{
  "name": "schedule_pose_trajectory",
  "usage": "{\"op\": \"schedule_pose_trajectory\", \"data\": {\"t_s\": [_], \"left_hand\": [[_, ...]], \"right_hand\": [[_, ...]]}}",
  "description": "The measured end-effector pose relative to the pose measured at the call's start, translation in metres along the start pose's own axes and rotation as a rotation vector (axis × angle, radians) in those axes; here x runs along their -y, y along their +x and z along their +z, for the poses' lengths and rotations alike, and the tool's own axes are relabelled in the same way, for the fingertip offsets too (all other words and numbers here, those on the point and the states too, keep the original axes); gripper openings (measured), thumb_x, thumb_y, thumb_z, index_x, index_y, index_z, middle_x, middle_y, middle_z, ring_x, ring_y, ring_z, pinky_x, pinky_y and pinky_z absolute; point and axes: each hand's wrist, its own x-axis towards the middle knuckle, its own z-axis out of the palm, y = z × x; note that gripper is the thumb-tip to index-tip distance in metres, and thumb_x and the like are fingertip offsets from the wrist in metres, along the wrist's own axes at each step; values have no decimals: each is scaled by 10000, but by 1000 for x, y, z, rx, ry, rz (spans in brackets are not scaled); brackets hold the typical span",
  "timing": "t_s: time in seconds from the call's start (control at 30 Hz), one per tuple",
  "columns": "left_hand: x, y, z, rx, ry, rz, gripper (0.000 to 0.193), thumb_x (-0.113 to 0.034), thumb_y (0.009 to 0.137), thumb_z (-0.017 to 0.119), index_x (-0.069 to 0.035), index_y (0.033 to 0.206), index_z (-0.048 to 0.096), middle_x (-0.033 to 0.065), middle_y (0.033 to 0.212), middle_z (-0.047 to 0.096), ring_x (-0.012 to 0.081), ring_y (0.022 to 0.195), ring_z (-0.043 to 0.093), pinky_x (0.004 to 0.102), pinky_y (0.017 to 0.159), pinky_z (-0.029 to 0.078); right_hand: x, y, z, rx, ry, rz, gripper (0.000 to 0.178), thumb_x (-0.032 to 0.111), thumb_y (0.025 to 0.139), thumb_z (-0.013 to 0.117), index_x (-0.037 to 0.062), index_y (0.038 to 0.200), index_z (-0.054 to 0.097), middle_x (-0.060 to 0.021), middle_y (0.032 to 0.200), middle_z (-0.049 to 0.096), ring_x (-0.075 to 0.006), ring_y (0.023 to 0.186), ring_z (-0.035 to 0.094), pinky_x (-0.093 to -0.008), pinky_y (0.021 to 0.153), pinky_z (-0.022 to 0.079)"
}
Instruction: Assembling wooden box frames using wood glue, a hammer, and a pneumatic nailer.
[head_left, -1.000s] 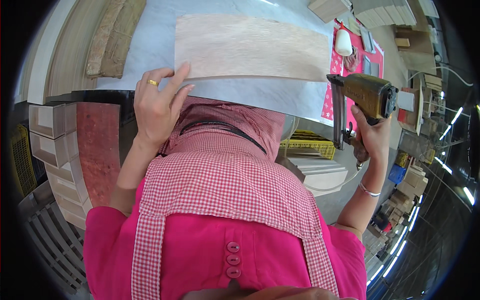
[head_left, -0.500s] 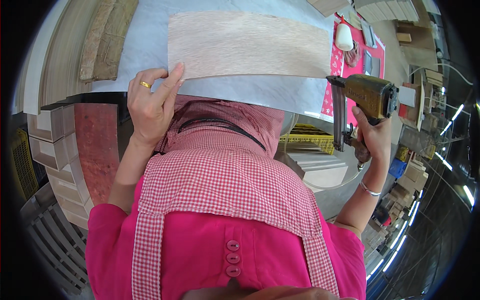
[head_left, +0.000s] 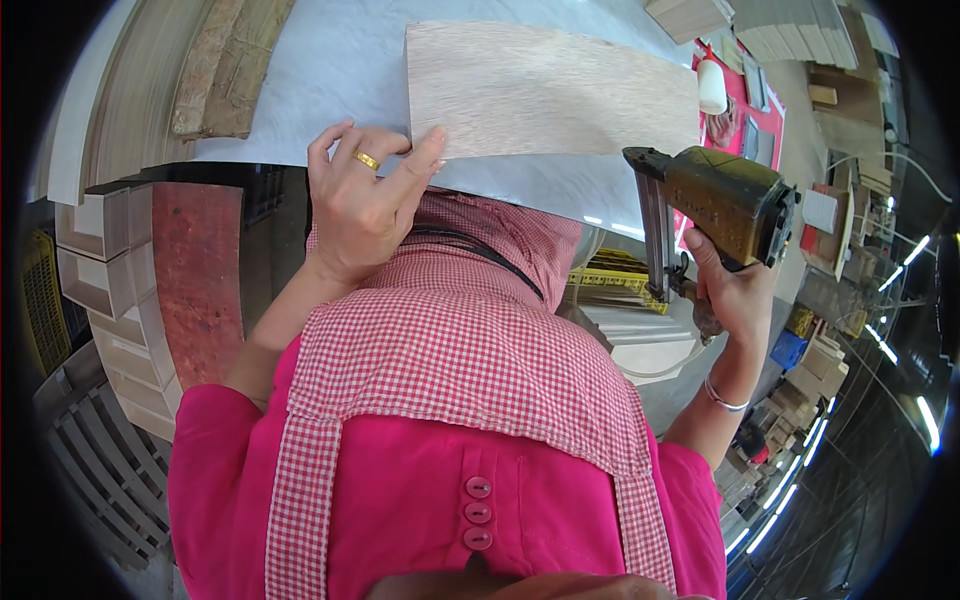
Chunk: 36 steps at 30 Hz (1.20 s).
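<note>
So the wood panel (head_left: 550, 90) is a pale rectangle with fine streaky grain, lying on a smooth, marbled grey-white tabletop (head_left: 330, 70). The left hand (head_left: 365, 205) is half open with curled fingers, index fingertip on the panel's near left corner; can't tell if the thumb's actually pinching it. The right hand (head_left: 735, 290) is wrapped round the handle of a scuffed, brownish-gold nail gun (head_left: 725, 205), its dark tapered nose right by the near right corner, can't tell if touching. Apron's (head_left: 470, 340) red-and-white checked cloth over a plain pink shirt (head_left: 400, 480). Count: one panel, one nail gun, one white bottle (head_left: 711, 87), one gold ring (head_left: 366, 160), three round shirt buttons (head_left: 478, 513).
</note>
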Motion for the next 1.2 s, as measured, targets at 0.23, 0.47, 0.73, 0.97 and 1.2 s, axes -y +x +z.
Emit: {"op": "schedule_pose_trajectory", "data": {"t_s": [0.23,0.47,0.73,0.97,1.2], "left_hand": [[2,-1,0,1,-4,-8,342,-120,796,775,-150,1136,752,2,853,589,174,800,585,430,934,399],[5,-3,2,-3,-21,-1,343,-129,789,781,-147,1131,756,1,863,596,174,809,584,424,929,404],[46,0,8,54,-222,-67,922,-326,631,892,-104,1427,483,151,1305,522,330,1208,514,458,1056,383],[81,14,41,221,-393,-68,1427,-421,483,959,-65,1579,118,216,1523,313,399,1406,349,482,1181,297],[78,10,49,213,-339,-111,1427,-463,467,965,-14,1556,161,223,1501,339,377,1399,362,478,1175,312]], "right_hand": [[7,4,7,12,-51,41,306,161,850,816,-5,1062,668,-11,769,653,-71,545,515,-245,477,404],[6,7,6,55,-119,-59,332,151,846,816,-7,1099,670,-39,850,692,-96,660,590,-260,567,470],[29,-14,14,-18,-147,73,370,137,831,829,-18,1124,665,-81,958,721,-187,884,663,-319,800,531],[37,-28,66,78,-101,-248,348,175,851,814,-17,1095,654,-50,869,664,-111,669,573,-266,596,447],[60,-35,90,228,-78,-139,456,94,811,839,-63,1176,615,-127,1101,697,-198,990,660,-319,879,524]]}}
